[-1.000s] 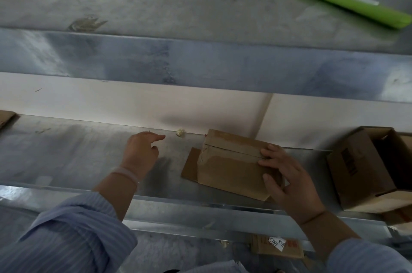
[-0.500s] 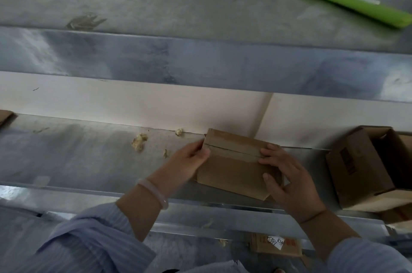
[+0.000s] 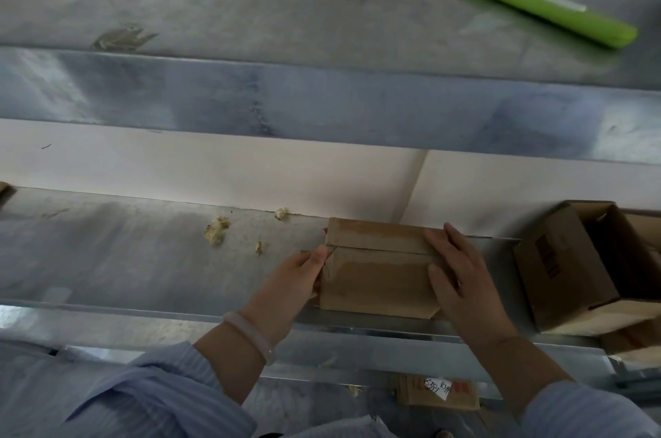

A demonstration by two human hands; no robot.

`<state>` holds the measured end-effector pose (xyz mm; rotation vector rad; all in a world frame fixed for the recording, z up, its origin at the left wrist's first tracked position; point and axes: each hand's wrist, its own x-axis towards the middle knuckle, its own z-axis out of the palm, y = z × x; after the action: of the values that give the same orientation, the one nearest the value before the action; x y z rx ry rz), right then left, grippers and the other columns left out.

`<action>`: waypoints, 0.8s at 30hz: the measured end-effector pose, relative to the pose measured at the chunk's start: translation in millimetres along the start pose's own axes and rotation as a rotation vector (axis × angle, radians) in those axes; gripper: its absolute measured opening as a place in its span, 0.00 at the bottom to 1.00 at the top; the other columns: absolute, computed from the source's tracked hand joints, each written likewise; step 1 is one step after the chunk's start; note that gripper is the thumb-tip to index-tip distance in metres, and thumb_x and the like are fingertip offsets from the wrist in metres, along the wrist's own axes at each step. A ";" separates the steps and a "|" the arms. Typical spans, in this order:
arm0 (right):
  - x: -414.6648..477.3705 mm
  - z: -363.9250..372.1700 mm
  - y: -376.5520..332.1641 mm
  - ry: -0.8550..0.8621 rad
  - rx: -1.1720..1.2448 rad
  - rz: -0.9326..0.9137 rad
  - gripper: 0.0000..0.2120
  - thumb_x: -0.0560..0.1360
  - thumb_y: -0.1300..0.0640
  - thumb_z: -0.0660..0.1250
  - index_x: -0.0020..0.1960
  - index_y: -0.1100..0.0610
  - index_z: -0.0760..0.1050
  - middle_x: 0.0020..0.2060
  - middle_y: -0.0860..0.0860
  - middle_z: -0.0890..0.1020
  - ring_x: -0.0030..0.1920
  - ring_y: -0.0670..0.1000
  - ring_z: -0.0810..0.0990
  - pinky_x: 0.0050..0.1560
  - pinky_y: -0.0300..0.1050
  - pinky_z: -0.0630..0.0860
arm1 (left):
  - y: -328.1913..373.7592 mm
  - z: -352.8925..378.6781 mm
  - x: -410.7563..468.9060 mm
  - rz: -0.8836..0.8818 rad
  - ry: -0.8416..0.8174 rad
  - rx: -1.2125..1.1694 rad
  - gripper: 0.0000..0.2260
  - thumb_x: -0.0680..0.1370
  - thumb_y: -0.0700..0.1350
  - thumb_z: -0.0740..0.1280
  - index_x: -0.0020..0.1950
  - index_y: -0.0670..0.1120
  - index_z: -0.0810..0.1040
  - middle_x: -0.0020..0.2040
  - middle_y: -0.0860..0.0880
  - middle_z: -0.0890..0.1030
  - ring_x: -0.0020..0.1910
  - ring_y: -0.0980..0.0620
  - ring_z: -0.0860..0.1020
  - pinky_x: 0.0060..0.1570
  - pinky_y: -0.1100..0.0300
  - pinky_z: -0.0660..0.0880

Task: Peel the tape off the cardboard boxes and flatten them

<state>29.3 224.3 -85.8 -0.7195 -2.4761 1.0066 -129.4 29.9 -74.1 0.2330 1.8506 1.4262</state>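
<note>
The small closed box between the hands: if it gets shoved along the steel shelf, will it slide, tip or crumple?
The small closed box is low and flat-sided, so it will probably slide, not tip. The metal shelf looks smooth, so little drag. The left hand and right hand steady it without denting it, so it seems fairly stiff, probably light.

A single head-worn camera looks forward and steeply down onto a metal shelf [image 3: 125,258], from close above it, about at arm's reach. The wide lens bends the shelf's edges. The closed cardboard box [image 3: 379,269] sits just right of the frame's centre, and both forearms enter from the bottom edge toward it. Above the box in frame, an upper metal shelf [image 3: 286,26] fills the top half, with a green squeegee [image 3: 540,6] far up and right of the box. There is no second view.
</note>
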 end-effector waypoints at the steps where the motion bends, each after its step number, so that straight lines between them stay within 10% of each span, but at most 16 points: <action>1: 1.2 0.0 -5.0 0.006 -0.100 -0.065 0.21 0.79 0.57 0.62 0.70 0.41 0.69 0.75 0.43 0.60 0.74 0.43 0.58 0.73 0.49 0.61 | 0.7 0.7 0.4 -0.031 0.004 -0.024 0.16 0.82 0.54 0.57 0.49 0.47 0.81 0.49 0.45 0.84 0.51 0.48 0.82 0.60 0.50 0.76; 9: 20.9 15.6 -38.4 -0.273 -0.747 -0.319 0.41 0.72 0.24 0.39 0.78 0.44 0.53 0.78 0.53 0.59 0.77 0.56 0.58 0.76 0.59 0.52 | 3.4 2.1 5.3 -0.088 0.112 -0.250 0.13 0.81 0.46 0.63 0.54 0.39 0.81 0.51 0.40 0.84 0.53 0.43 0.82 0.59 0.46 0.77; 24: 18.2 18.5 -33.0 -0.277 -0.819 -0.333 0.40 0.72 0.27 0.50 0.77 0.47 0.59 0.75 0.56 0.65 0.74 0.59 0.64 0.72 0.64 0.61 | 3.1 0.1 32.6 -0.305 0.101 -0.372 0.08 0.78 0.29 0.61 0.52 0.38 0.78 0.46 0.39 0.82 0.44 0.44 0.80 0.47 0.50 0.81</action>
<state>-5.1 204.8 -71.9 -0.3530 -3.1107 -0.0728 -152.6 49.5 -86.3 -0.2990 1.5771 1.5488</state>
